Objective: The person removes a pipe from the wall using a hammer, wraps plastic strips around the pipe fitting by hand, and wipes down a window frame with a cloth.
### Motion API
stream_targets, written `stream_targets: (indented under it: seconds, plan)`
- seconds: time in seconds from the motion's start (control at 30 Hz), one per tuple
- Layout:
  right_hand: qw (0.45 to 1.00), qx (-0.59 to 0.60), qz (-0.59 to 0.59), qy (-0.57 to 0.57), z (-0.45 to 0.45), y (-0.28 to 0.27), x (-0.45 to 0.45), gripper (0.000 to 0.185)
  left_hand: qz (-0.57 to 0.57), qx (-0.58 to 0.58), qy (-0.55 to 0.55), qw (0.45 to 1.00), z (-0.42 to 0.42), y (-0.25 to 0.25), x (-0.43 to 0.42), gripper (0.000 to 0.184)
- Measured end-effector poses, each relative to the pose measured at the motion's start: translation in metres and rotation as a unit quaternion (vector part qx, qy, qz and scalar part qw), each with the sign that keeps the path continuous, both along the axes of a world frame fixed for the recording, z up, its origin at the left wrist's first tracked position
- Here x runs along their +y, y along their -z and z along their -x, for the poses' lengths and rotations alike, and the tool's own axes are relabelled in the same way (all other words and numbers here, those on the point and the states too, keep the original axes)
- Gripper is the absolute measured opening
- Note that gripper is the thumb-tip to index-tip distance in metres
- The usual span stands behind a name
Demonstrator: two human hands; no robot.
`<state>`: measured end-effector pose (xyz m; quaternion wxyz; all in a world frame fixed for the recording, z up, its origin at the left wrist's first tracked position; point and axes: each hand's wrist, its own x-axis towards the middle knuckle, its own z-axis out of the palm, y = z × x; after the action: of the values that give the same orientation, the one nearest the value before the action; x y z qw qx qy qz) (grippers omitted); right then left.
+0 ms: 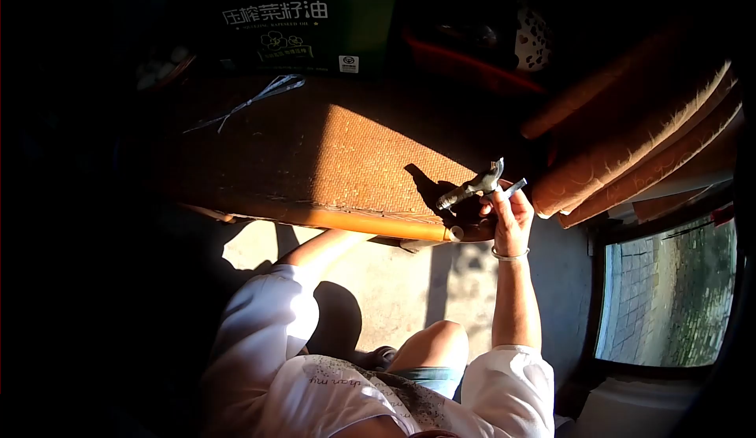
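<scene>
My right hand (510, 213) is raised over the right end of the woven-topped table (378, 162), its fingers closed. They pinch a worn metal piece that looks like a small tap (472, 188), with a thick round stem pointing left and a jagged upper end. A flat silvery strip (516, 188) sticks out past my fingertips; I cannot tell whether it is part of the same piece. My left forearm (335, 249) reaches under the table's front edge, which hides my left hand.
A dark green rapeseed oil carton (315, 28) stands at the back. A pale plastic tie (264, 98) lies on the woven top. Folded brown padded cloth (630, 154) is at the right, above a glass pane (669, 288). Deep shadow covers the left side.
</scene>
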<state>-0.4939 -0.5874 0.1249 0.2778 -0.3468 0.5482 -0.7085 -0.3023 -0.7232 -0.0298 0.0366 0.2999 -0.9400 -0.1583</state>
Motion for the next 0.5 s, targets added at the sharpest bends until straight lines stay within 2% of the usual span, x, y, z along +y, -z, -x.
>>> stream_targets:
  seconds: [0.17, 0.5]
  plan:
    - [0.999, 0.047, 0.014, 0.017, 0.001, 0.005, 0.000, 0.021, -0.006, -0.006, 0.012, 1.000, -0.001, 0.001, 0.001, 0.031]
    - [0.999, 0.025, 0.024, -0.001, 0.000, 0.002, 0.000, 0.022, -0.011, 0.047, 0.017, 0.999, -0.061, -0.039, 0.001, 0.028]
